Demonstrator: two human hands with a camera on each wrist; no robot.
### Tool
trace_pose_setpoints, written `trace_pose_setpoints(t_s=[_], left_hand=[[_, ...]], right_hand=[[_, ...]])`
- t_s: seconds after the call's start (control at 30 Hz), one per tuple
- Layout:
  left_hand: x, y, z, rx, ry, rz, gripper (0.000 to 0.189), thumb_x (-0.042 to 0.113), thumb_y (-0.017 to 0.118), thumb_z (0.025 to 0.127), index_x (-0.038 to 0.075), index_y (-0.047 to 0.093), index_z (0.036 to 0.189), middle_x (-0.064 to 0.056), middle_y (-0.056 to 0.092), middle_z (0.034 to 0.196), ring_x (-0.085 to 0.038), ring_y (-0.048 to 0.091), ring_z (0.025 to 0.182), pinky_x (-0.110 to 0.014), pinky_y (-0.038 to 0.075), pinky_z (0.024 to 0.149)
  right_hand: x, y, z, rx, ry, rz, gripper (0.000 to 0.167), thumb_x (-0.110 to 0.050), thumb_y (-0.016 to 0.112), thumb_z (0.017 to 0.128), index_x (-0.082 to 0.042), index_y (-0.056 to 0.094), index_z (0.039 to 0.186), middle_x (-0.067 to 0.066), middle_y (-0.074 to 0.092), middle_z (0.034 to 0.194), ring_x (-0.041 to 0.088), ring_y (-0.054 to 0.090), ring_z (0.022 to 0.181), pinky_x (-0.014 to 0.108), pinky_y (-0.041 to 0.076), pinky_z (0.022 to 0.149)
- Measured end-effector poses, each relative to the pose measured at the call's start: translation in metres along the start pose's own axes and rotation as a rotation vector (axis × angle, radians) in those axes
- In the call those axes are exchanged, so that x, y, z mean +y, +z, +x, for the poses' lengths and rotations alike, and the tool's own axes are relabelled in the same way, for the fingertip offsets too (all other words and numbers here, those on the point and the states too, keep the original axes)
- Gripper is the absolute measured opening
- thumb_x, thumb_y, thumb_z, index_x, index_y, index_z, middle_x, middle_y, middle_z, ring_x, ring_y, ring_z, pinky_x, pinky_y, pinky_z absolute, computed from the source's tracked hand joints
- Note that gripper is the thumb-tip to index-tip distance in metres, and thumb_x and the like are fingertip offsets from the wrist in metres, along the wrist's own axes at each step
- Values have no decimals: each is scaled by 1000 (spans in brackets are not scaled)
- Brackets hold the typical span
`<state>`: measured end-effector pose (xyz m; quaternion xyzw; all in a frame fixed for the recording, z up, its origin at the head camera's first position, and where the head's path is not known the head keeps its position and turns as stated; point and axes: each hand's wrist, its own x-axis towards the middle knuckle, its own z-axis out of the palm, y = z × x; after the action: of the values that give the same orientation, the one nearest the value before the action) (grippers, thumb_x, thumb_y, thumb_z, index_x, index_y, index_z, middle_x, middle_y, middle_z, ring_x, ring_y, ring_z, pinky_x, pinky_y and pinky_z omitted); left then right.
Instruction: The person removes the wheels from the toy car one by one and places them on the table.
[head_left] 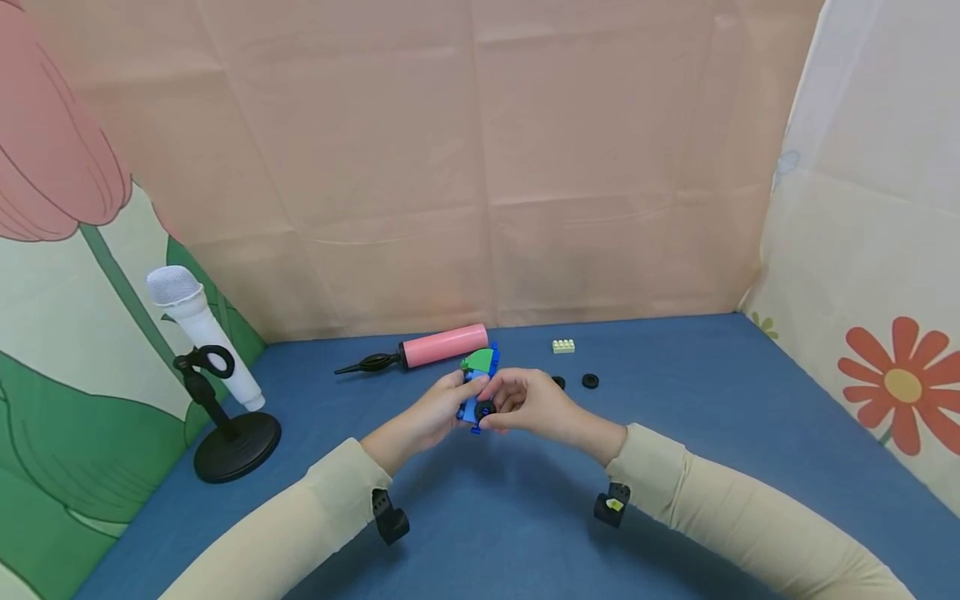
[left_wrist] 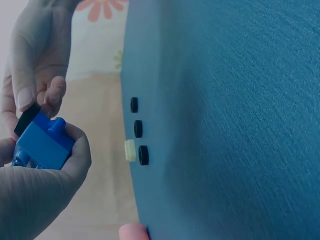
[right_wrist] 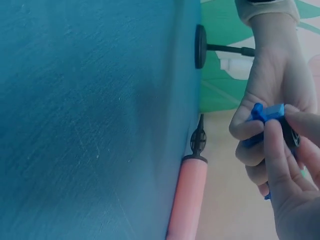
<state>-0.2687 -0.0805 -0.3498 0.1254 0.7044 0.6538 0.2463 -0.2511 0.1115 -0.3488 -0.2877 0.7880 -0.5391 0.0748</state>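
Blue table: the cloth-covered table [head_left: 712, 417] spreads beneath both hands, which are raised off it.
Forearms: cream sleeves [head_left: 750, 504] slant in from the lower corners and converge at the middle.
Microphone: the white microphone [head_left: 208, 329] leans in its black stand [head_left: 237, 450] at the left; the head view has it whole, the right wrist view only part.
Pump: the pink pump [head_left: 446, 345] lies behind the hands, nozzle to the left; the left wrist view catches just its pink end.
Left hand: the left hand [head_left: 433, 413] grips the toy, thumb across the top, fingers curled around the body.
Right hand: the right hand [head_left: 536, 404] pinches a wheel between thumb and fingers, palm turned inward.
Toy: the blue-and-green brick toy [head_left: 468, 409] is held between the hands above the table, long axis running away from the person and tilting slightly right, green part toward the back wall.
Pale brick: a pale yellow brick [head_left: 563, 346] sits beyond the right hand.
Held wheel: the black wheel [head_left: 485, 410] is against the toy's near end; whether it is fully seated cannot be told.
Loose wheels: the left wrist view shows three loose wheels [left_wrist: 138, 128]; the head view shows two, one partly behind the right hand.
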Motion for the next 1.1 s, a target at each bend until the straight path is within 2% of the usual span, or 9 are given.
trace_pose_setpoints(t_s=[0.2,0.33,0.6,0.87,0.97,1.1], left_hand=[[0,1,2,14,-2,-16,49,31,43,105,-1,33,141,-17,54,128,-17,64,99,-34,55,89],[1,1,3,26,2,6,49,31,44,104,-1,34,140,-17,54,127,-17,64,97,-34,55,88],[4,2,3,26,16,69,48,30,45,104,-2,34,138,-15,56,118,-14,63,88,-29,56,81],[5,1,5,45,25,113,46,29,45,104,-1,35,137,-14,57,116,-14,64,87,-29,56,81],[5,2,6,62,17,124,45,29,45,104,0,37,137,-14,57,114,-14,63,86,-30,56,80],[7,6,7,92,-5,137,46,30,47,103,1,38,138,-13,58,115,-15,63,85,-31,56,80]], right_hand=[[3,0,0,-37,-27,53,30,-5,80,78,-2,62,102,14,67,82,25,69,68,36,59,68],[4,2,1,-36,-39,68,29,-4,79,78,-1,61,101,15,68,80,24,68,66,35,59,67],[3,8,0,31,-34,75,24,-6,79,79,-1,61,96,12,66,74,21,65,61,34,58,63],[1,14,0,94,-28,28,23,-7,79,79,0,62,94,14,65,74,19,65,60,32,57,61],[0,15,0,113,-15,24,23,-7,79,79,1,62,93,15,65,75,22,66,61,34,58,62],[0,16,-1,134,12,34,23,-7,79,79,1,62,93,14,65,74,22,67,61,44,58,66]])
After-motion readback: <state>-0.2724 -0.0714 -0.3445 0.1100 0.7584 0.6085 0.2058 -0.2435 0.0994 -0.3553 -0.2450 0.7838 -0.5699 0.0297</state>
